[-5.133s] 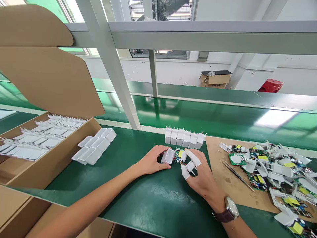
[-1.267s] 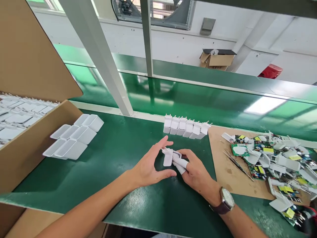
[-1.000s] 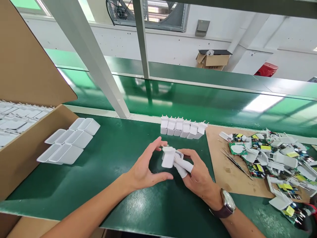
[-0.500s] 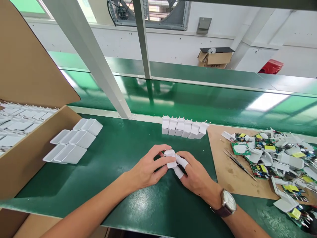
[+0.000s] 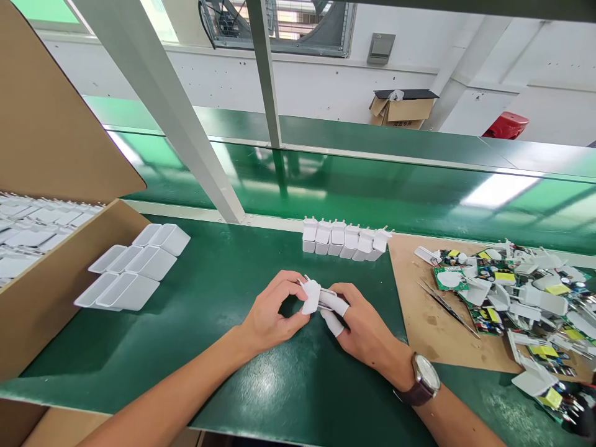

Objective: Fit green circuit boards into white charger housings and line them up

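Both my hands meet over the green bench, closed on one small white charger body [image 5: 311, 297] with metal prongs. My left hand [image 5: 272, 310] pinches its left side with thumb and fingers. My right hand [image 5: 361, 320], wearing white finger cots and a wristwatch, grips its right side. A row of several finished white chargers [image 5: 343, 239] stands behind my hands. Empty white housing shells [image 5: 133, 267] lie in a group to the left.
An open cardboard box [image 5: 51, 273] of white parts stands at the left. At the right, a brown mat [image 5: 433, 316] carries tweezers [image 5: 447, 308] and a heap of circuit boards and white covers [image 5: 516, 298]. A slanted white frame post [image 5: 186, 143] rises behind the bench.
Since a second ago my left hand has closed from spread fingers onto the charger body. Both hands squeeze it together, and it has tilted slightly.
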Motion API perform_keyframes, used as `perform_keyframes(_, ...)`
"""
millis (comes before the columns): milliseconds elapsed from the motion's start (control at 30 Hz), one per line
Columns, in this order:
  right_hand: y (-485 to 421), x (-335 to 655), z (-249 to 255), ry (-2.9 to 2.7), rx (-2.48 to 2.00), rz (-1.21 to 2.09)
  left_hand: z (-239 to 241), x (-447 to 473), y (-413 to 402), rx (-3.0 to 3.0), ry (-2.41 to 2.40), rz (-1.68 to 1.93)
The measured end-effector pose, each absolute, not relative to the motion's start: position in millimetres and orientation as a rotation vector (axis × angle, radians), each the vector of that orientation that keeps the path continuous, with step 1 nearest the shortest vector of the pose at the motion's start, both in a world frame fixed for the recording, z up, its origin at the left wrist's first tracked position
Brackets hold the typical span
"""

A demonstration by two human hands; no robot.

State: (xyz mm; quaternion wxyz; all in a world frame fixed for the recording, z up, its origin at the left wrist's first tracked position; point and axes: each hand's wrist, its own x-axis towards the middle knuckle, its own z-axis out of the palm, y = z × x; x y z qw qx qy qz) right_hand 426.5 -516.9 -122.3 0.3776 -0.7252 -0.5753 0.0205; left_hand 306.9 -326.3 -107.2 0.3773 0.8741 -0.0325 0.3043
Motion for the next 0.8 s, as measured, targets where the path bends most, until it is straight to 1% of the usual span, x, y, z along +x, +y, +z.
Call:
perform_keyframes(267, -514.7, 425.3, -119.7, -1.508, -1.901, 0.002, -114.4, 309.1, -323.9, 2.161, -0.029, 0.744)
perform_keyframes(333, -512.6, 425.3, -120.9, -1.450, -1.877, 0.035, -115.9, 309.6, -322.7, 2.136, -0.013, 0.719)
perform_keyframes(400, -510.7, 425.6, -122.0, -1.301, -1.774, 0.142, -115.4, 309.1, -322.5, 2.130, -0.016, 0.664)
perform_keyframes(500, -508.8, 424.6, -122.2, -0.946, -1.499, 0.521, -111.9, 307.3, -326.4, 2.179, -0.128, 0.610)
perform_keyframes(600, -507.5, 420.2, -119.2, -0.670, -1.264, 0.891, -109.6, 306.8, -334.7, 2.241, -0.220, 0.758)
perform_keyframes(700, -505.8, 414.6, -114.1, -0.620, -1.186, 1.000, -109.2, 308.5, -341.6, 2.287, -0.288, 0.953)
perform_keyframes(800, -504.6, 411.7, -110.7, -0.659, -1.209, 0.995, -107.8, 310.0, -344.4, 2.324, -0.312, 0.993)
